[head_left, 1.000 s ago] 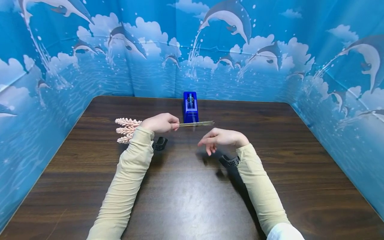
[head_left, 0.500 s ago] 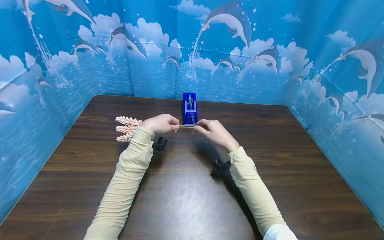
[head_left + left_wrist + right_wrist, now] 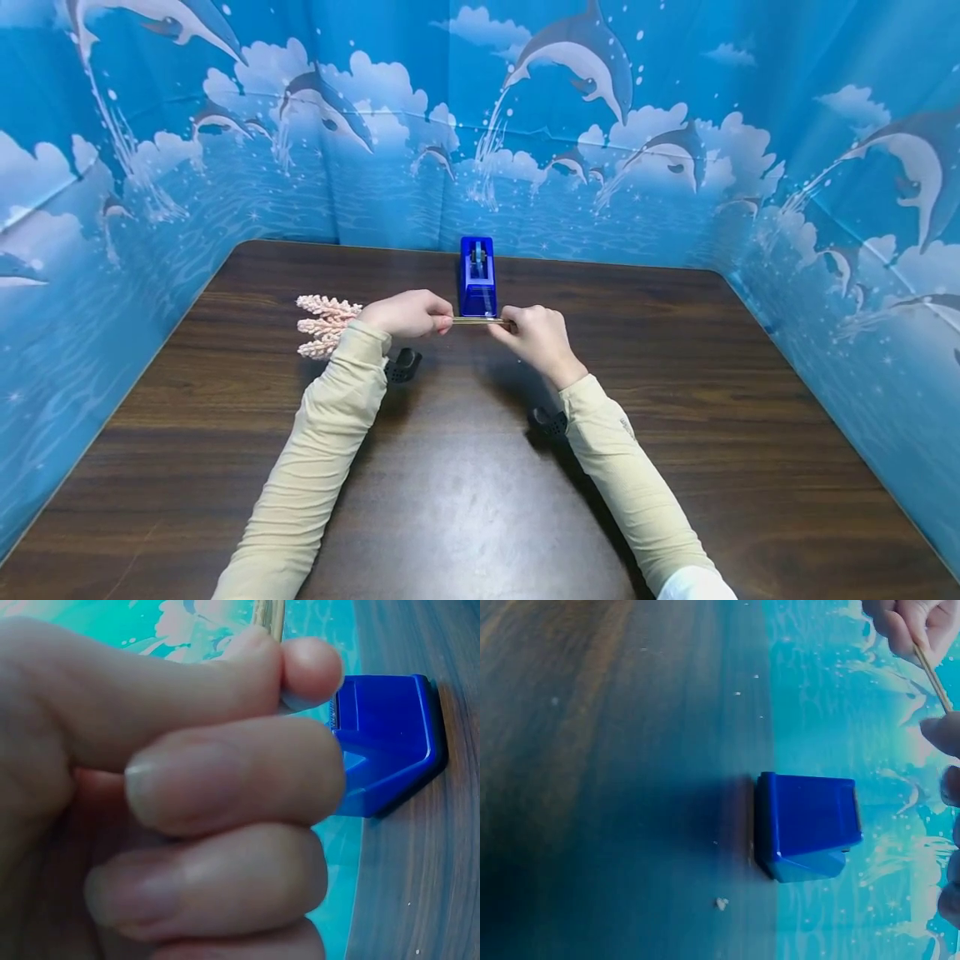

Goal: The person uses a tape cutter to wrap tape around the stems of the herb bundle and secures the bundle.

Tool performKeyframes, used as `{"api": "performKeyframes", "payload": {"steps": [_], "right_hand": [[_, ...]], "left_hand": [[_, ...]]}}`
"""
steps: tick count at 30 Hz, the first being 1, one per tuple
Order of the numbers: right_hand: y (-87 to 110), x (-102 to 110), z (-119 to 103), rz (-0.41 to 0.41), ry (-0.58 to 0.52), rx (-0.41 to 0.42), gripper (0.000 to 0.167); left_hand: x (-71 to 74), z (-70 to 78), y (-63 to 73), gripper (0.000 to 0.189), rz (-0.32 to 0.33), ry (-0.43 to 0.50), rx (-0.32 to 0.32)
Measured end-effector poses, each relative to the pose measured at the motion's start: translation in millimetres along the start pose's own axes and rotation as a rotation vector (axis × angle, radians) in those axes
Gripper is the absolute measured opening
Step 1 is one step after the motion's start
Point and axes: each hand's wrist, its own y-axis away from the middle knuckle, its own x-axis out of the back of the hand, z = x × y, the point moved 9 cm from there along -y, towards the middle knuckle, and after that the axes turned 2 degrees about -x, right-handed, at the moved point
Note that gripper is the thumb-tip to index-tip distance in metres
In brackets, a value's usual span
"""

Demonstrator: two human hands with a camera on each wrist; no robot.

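Pale pink flower sprigs [image 3: 322,325] stick out to the left of my left hand [image 3: 408,314]. Its thumb and forefinger pinch their thin straw-coloured stems [image 3: 476,321], the other fingers curling below in the left wrist view. My right hand [image 3: 536,337] pinches the same bundle farther right. In the right wrist view, only its fingertips [image 3: 943,735] show at the edge. Between the hands, the stems lie level across the front of a blue tape dispenser [image 3: 477,279]. Whether tape clings to the stems is too small to tell.
The dark wooden table [image 3: 450,500] ends in front of a blue dolphin-print curtain [image 3: 390,192], which also stands along both sides. Black wrist mounts hang under both wrists, the left mount [image 3: 405,365] and the right mount [image 3: 550,422].
My right hand has come up and left from above the table to the stems and now pinches them. My left hand keeps its pinch, nearly still. The tape strip hanging below the stems no longer shows.
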Motion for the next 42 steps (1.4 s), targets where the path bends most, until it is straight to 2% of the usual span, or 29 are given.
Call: {"api": "performKeyframes", "payload": {"steps": [6, 13, 18, 27, 29, 31, 38, 42], "right_hand": [[-0.1, 4.0, -0.9, 0.067, 0.029, -0.043, 0.036], [1.7, -0.6, 2.8, 0.012, -0.009, -0.087, 0.026], [1.7, 0.0, 5.2, 0.011, -0.028, -0.1, 0.02], [1.8, 0.4, -3.4, 0.042, -0.04, -0.049, 0.007], [1.5, -0.4, -3.7, 0.026, -0.05, -0.056, 0.006], [0.6, -4.6, -0.9, -0.021, -0.11, -0.087, 0.007], [3.2, -30.7, 19.5, -0.272, -0.55, -0.337, 0.018], [4.2, -32.6, 24.7, -0.307, -0.676, -0.397, 0.023]], "left_hand": [[3.7, 2.3, 0.4, 0.022, 0.026, -0.019, 0.01], [-0.1, 3.7, -1.8, 0.023, 0.023, -0.048, -0.011], [-3.4, 4.2, -3.3, 0.021, 0.019, -0.044, -0.032], [-7.3, 4.8, -4.0, 0.02, -0.002, -0.058, -0.071], [-8.5, 4.9, -4.7, 0.02, -0.006, -0.064, -0.078], [-9.5, 5.3, -5.0, 0.018, -0.011, -0.075, -0.086], [-9.8, 3.1, -6.1, 0.016, -0.01, -0.123, -0.073], [-9.9, 3.8, -8.0, 0.016, -0.002, -0.124, -0.078]]}}
